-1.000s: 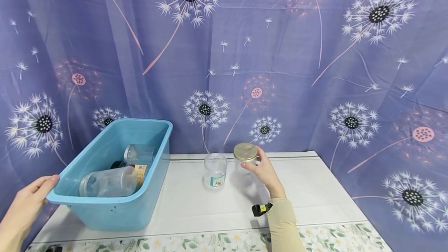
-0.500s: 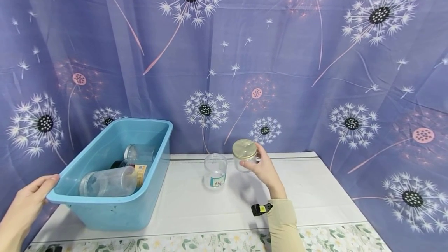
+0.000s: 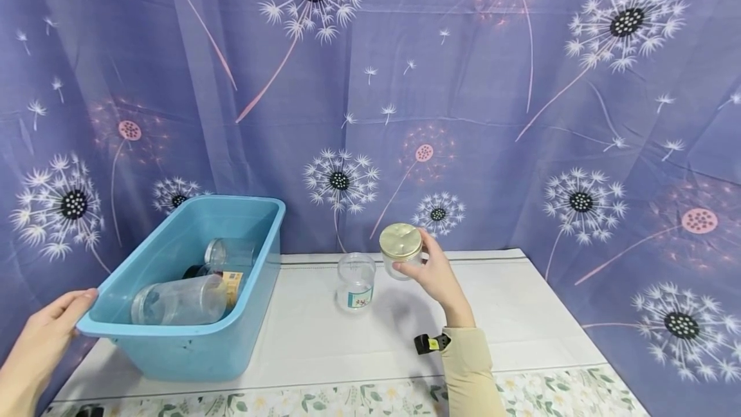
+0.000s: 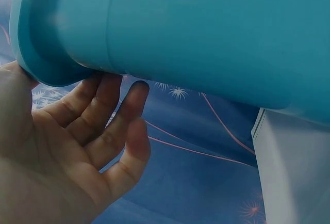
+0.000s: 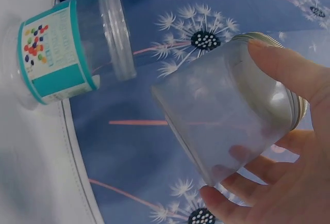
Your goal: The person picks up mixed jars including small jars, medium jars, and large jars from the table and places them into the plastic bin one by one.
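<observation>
My right hand (image 3: 435,282) holds a clear jar (image 5: 216,110) with a gold screw lid (image 3: 401,241), thumb on one side and fingers round the other. The jar is raised above the table, tipped slightly. Just left of it stands a second clear jar (image 3: 356,282), without a lid and with a teal-and-white label (image 5: 54,53). At the far left my left hand (image 3: 54,324) grips the near corner of a blue plastic tub (image 3: 191,356). Its thumb lies on the rim, and in the left wrist view the fingers (image 4: 105,100) curl below the rim.
Inside the tub lie a large clear jar (image 3: 179,301) on its side, another clear jar (image 3: 231,253) behind it and a yellow-labelled item (image 3: 233,288). A white cloth (image 3: 312,346) with a floral border covers the table. Purple dandelion curtains (image 3: 370,82) hang behind and beside it.
The gold-lidded jar has risen off the table in my right hand and shifted slightly left, its lid tilting toward the camera. My left hand, the tub and the labelled jar have stayed put.
</observation>
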The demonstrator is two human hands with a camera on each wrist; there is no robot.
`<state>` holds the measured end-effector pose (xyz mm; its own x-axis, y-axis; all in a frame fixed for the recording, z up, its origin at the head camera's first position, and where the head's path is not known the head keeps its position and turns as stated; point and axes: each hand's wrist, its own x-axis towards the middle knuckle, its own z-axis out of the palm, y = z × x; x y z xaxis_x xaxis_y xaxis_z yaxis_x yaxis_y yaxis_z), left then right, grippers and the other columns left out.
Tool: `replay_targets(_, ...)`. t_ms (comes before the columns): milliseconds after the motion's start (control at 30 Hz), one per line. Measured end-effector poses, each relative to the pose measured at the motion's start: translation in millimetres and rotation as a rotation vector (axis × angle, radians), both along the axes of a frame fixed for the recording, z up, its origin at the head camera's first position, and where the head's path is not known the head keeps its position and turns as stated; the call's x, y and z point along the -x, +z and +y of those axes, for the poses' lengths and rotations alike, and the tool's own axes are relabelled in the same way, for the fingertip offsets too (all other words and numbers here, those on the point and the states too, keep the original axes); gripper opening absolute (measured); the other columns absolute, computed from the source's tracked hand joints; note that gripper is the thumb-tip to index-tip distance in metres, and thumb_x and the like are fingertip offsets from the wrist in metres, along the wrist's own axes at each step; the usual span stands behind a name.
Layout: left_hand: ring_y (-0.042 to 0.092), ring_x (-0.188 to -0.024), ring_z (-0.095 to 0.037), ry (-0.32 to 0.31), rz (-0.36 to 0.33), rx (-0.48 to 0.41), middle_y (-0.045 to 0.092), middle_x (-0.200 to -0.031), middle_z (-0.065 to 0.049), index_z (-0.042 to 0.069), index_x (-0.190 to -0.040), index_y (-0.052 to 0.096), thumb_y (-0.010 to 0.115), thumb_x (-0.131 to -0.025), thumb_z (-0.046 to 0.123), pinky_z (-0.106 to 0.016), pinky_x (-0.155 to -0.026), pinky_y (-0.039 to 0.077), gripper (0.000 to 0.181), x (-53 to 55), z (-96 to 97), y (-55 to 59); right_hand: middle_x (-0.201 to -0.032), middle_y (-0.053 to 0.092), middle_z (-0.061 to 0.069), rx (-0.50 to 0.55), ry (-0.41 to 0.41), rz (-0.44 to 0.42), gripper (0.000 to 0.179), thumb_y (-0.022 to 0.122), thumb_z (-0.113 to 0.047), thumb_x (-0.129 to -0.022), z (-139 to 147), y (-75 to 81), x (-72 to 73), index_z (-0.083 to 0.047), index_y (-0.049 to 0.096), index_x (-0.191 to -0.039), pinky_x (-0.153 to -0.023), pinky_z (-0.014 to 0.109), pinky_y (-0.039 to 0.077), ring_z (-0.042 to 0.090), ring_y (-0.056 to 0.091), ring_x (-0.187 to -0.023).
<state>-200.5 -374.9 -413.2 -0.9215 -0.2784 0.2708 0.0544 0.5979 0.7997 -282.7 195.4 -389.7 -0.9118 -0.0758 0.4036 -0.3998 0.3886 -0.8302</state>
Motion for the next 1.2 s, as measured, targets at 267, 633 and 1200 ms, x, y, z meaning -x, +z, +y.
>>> replay_targets(267,0.042,-0.065,-0.003,0.014,-0.012,0.017,0.051,-0.071,0.018,0.013,-0.104,0.054,0.042,-0.092,0.038,-0.024,-0.054,0.033,0.03,1.1,1.9,2.1,-0.116,0.047,0.006,-0.01,0.056,0.046,0.075,0.076,-0.014,-0.069,-20.3,20.1,-7.4,-0.011,0.035,-0.132,-0.085,0.049,0.033,0.022,0.043,-0.104)
replay_targets(633,0.044,-0.063,-0.006,0.005,-0.017,0.002,0.053,-0.069,0.011,0.007,-0.104,0.054,0.043,-0.091,0.039,-0.024,-0.054,0.033,0.036,1.3,8.8,1.2,-0.117,0.047,-0.004,-0.123,0.115,0.139,0.079,0.078,-0.03,-0.066,-51.7,25.6,6.6,-0.018,0.036,-0.132,-0.084,0.04,0.036,0.014,0.044,-0.105)
replay_targets(1200,0.044,-0.061,-0.006,0.006,-0.006,-0.01,0.054,-0.065,0.009,0.019,-0.096,0.055,0.044,-0.091,0.037,-0.023,-0.053,0.033,0.022,-0.8,3.2,1.1,-0.118,0.042,-0.007,-0.514,0.17,0.288,0.09,0.075,-0.049,-0.061,-137.7,60.3,7.8,-0.025,0.03,-0.135,-0.088,0.035,0.035,0.008,0.037,-0.108)
